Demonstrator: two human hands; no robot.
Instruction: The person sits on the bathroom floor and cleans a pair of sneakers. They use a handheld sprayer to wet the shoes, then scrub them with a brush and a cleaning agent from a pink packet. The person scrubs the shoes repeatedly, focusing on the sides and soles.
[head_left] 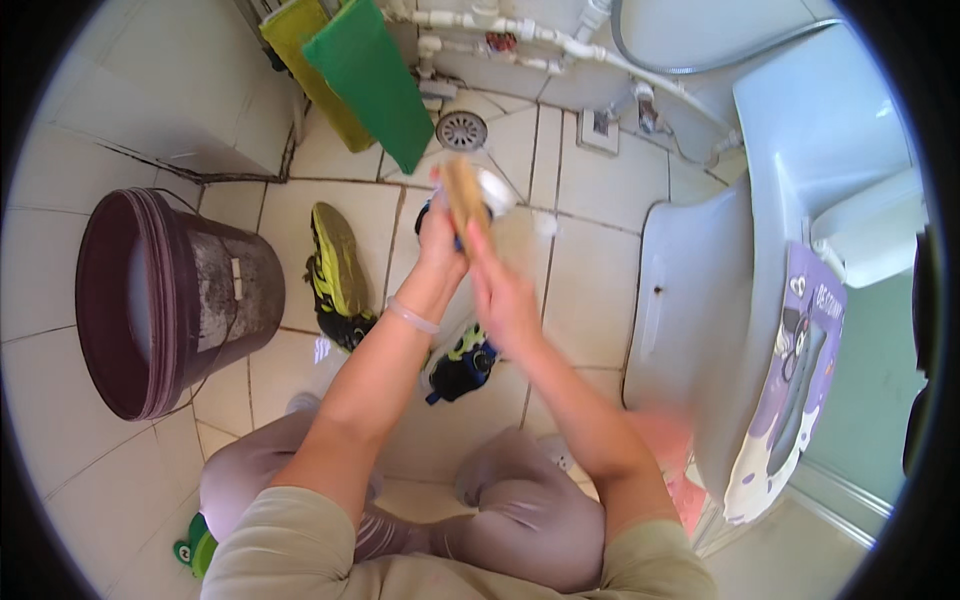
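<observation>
In front of me, above the tiled floor, my left hand [437,232] is closed round a white and dark blue shoe-like thing [494,190], mostly hidden by fingers and brush. My right hand [503,303], smeared by motion, grips a tan wooden brush [463,196] laid against that thing. Bristles cannot be made out. A black and yellow sneaker [340,265] lies on its side to the left of my forearms, with its olive sole showing. Between my forearms, close to my knees, rests a black, lime-green and blue shoe [464,368].
A dark maroon bucket [225,290] lies tilted at the left, with pale liquid inside. Green and yellow boards [370,80] lean near a round floor drain [461,130]. White pipes [540,35] line the far wall. A toilet [700,270] with a purple seat cover [815,330] stands right.
</observation>
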